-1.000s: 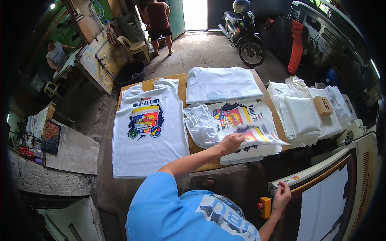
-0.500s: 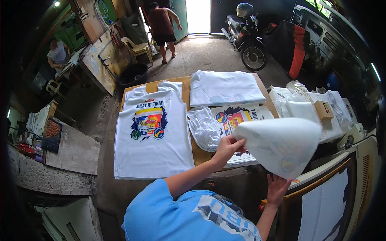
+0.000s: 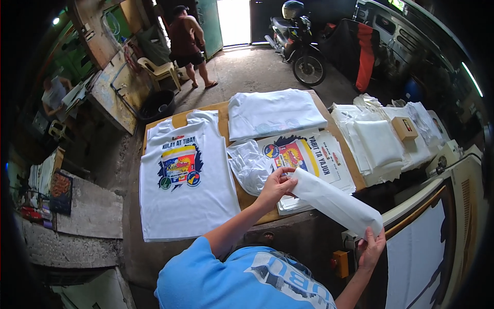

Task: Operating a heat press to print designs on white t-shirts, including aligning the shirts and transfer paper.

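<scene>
A white printed sheet, curled lengthwise into a half-roll, hangs in the air before me between both hands. My left hand pinches its upper left end, while my right hand grips the lower right end. Beneath and beyond the sheet lies a stack of printed sheets with colourful designs. A crumpled white cloth touches the stack's left side. Flat at the table's left is a white sleeveless shirt bearing a colourful print. Folded white fabric occupies the far side of the wooden table.
On my right stands a press-like machine with a white panel. Behind it, a side table carries white sheets and a small box. A person stands near the doorway, beside a motorcycle, a plastic chair and a black tub.
The sheet has gone from a broad raised flap to a narrow curl. My right hand has moved up and right and closed on its end. The person near the door has turned.
</scene>
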Motion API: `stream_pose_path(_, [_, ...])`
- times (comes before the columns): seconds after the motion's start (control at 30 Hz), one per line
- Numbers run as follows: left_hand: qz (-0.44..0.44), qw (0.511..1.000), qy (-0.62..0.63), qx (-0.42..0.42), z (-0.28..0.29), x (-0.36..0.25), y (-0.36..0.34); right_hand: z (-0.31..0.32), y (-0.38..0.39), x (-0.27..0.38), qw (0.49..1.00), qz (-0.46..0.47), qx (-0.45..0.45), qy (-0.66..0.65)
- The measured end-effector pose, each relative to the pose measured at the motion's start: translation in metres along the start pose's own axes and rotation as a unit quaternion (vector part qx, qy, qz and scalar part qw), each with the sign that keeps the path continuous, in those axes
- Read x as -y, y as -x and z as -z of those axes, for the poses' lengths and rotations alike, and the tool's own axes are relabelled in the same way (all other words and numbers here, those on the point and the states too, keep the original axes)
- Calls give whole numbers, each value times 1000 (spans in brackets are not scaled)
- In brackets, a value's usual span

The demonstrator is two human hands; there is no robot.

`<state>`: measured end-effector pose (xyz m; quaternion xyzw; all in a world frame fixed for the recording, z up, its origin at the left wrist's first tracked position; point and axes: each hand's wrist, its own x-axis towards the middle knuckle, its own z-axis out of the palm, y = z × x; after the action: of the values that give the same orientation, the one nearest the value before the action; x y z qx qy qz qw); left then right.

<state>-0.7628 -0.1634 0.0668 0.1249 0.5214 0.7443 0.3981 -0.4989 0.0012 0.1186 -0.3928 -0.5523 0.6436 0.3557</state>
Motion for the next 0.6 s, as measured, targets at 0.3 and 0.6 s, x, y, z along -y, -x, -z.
stream_pose_path(0.3, [-149, 969, -30, 195, -114, -67, -7, 73, 17, 79, 980, 77, -165, 79])
stream_pose_path(0.6, [-192, 907, -66, 368, -290, -56, -19, 200, 45, 166, 922, 170, -331, 106])
